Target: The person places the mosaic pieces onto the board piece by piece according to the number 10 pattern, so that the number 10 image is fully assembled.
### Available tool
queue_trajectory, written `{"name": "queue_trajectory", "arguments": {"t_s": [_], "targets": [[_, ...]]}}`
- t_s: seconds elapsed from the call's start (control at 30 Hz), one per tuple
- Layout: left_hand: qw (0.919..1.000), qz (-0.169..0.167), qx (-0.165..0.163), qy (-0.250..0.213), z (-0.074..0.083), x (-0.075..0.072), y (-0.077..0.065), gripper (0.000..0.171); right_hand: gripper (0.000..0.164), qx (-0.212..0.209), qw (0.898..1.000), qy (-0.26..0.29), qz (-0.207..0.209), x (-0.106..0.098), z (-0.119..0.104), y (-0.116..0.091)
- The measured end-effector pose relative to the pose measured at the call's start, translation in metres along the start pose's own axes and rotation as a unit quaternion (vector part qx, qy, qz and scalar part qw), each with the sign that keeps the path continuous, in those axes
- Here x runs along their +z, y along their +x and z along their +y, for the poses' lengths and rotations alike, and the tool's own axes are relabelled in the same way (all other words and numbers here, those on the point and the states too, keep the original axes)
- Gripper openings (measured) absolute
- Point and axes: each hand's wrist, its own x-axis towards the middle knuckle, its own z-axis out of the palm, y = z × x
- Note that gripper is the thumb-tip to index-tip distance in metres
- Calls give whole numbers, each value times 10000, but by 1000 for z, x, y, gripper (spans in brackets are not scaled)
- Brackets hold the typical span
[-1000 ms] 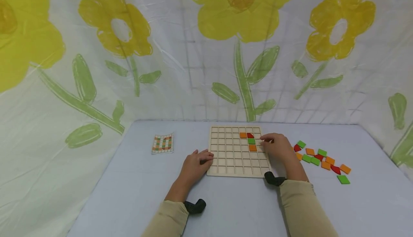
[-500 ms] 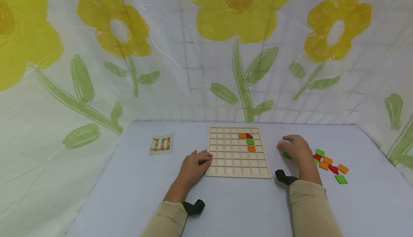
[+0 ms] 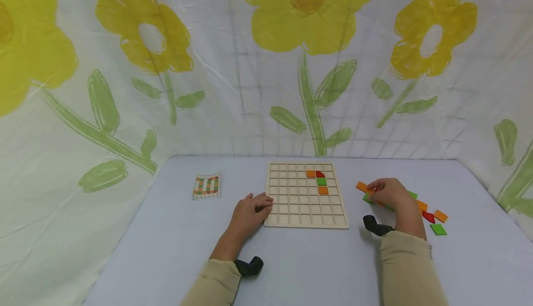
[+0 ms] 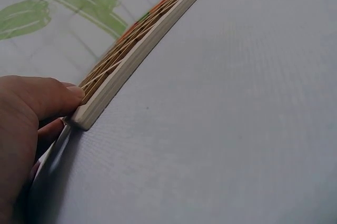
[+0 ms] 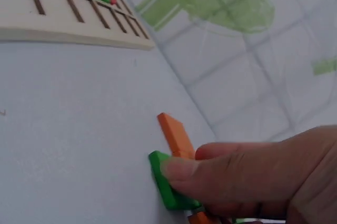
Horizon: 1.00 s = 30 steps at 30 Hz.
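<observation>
My left hand (image 3: 249, 215) rests at the left edge of a pale wooden grid board (image 3: 297, 206). The left wrist view shows its thumb (image 4: 58, 97) touching the board's near corner. Two orange tiles, a green tile and a red quarter-round tile sit in the board's upper right cells. My right hand (image 3: 391, 195) is over the loose tiles to the right of the board. In the right wrist view its thumb tip lies against a green tile (image 5: 163, 184), beside an orange tile (image 5: 176, 134). The hand hides several other tiles; whether it pinches the green one is unclear.
A small patterned card (image 3: 207, 186) with a coloured grid lies left of the board. Loose orange, red and green tiles trail off to the right, ending at a green tile (image 3: 438, 229). A flower-printed sheet (image 3: 233, 130) hangs behind the white table (image 3: 312, 269).
My right hand has moved from the board's right edge over to the loose tiles, uncovering an orange and a green tile. My left hand has stayed at the board's left edge.
</observation>
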Motion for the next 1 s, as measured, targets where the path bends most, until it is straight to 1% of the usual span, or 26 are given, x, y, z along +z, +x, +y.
{"name": "queue_trajectory", "arguments": {"t_s": [0.17, 0.23, 0.43, 0.63, 0.73, 0.87, 1.0], "targets": [[10000, -27, 27, -44, -2, 0, 0, 14, 52, -182, 9997, -120, 120, 9, -2, 4], [10000, -36, 10, -79, -2, 0, 0, 13, 51, -265, 9994, -160, 168, 13, -6, 5], [10000, -7, 25, -62, -2, 0, 1, 13, 38, -577, 9981, -185, 108, 24, -20, 9], [10000, 2, 45, -26, -2, 1, 1, 13, 34, -541, 9982, -261, -3, 30, -28, 12], [10000, 4, 51, -24, -1, 0, 0, 13, 28, -620, 9978, -210, -38, 32, -29, 12], [10000, -3, 19, -20, -1, 0, 0, 13, 21, -783, 9969, -112, -24, 33, -32, 12], [10000, 0, 4, -18, 0, 0, 0, 13, 18, -808, 9967, -26, 69, 34, -33, 12]]}}
